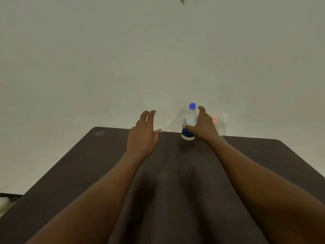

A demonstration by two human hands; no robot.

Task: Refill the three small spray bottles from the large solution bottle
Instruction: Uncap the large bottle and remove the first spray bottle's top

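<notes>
The large solution bottle, clear with a blue cap and a white and blue label, stands upright at the far edge of the dark table. My right hand is wrapped around its right side, thumb across the lower label. Just right of that hand stand small clear spray bottles, one with a pinkish top and one with a clear top; my hand hides part of them. My left hand hovers with fingers spread over the far table edge, left of the bottle, holding nothing.
A plain pale wall rises directly behind the table's far edge. The table's left edge runs diagonally toward me, with a bit of floor and a white object at the lower left. Both forearms stretch across the tabletop.
</notes>
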